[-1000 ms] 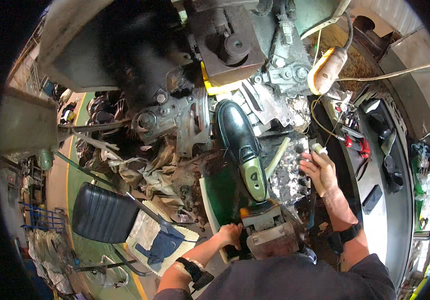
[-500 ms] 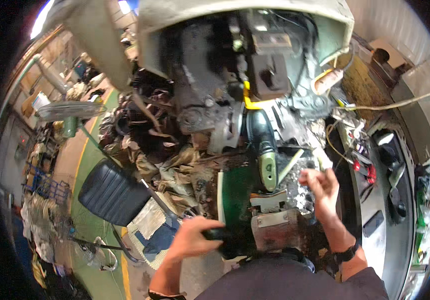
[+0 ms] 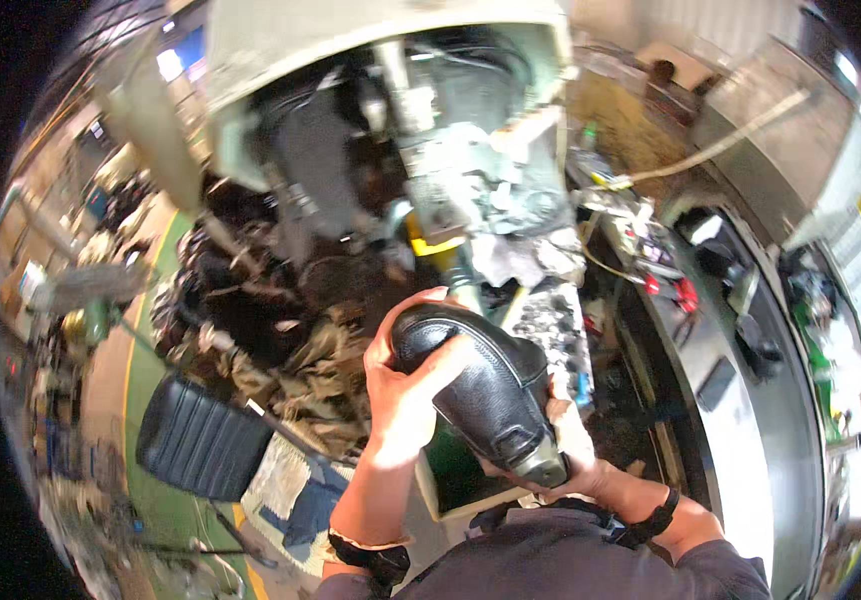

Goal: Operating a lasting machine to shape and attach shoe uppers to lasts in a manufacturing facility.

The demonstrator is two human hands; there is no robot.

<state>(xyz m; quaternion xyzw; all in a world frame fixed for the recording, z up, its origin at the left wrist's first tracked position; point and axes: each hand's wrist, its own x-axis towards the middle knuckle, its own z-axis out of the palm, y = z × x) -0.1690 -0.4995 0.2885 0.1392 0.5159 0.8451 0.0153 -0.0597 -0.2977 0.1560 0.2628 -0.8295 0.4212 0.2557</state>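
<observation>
Black shoe in both hands, close to the body

Left hand [image 3: 405, 385] is wrapped round the toe end of a black leather shoe [image 3: 480, 385], thumb laid across the upper, fingers curling over the far side. Right hand [image 3: 572, 440] has the heel end, gripping from the right & below; some of its fingers are hidden under the shoe. Shoe's tilted, toe pointing far left, heel near right, w/ a grey-green last [image 3: 547, 466] showing at the heel. It's up off everything, held just in front of the person's dark shirt [image 3: 550, 555].

Black bands on both forearms: left band [image 3: 370, 558], right band [image 3: 650, 518]. Below the shoe, on the left, a dark green panel [image 3: 453, 462] w/ a pale edge.

Beyond the hands, far side: big machine w/ a pale hood [image 3: 380, 35], a yellow bracket [image 3: 428, 240] low on it; metal parts there are blurred. Left of the shoe, a heap of crumpled brown scraps [image 3: 300, 365]. Further left, a chair w/ a black ribbed back [image 3: 202, 438], dark blue cloth [image 3: 300, 510] on its seat, & a blurry fan [image 3: 90, 287] past that.

Right side, a long pale counter [image 3: 745, 470] w/ a dark flat phone-like thing [image 3: 717, 385] on it; red-handled tool [image 3: 685, 295] farther along. Black shoe pieces [image 3: 755, 345] lie in the dark trough just right of the counter.
</observation>
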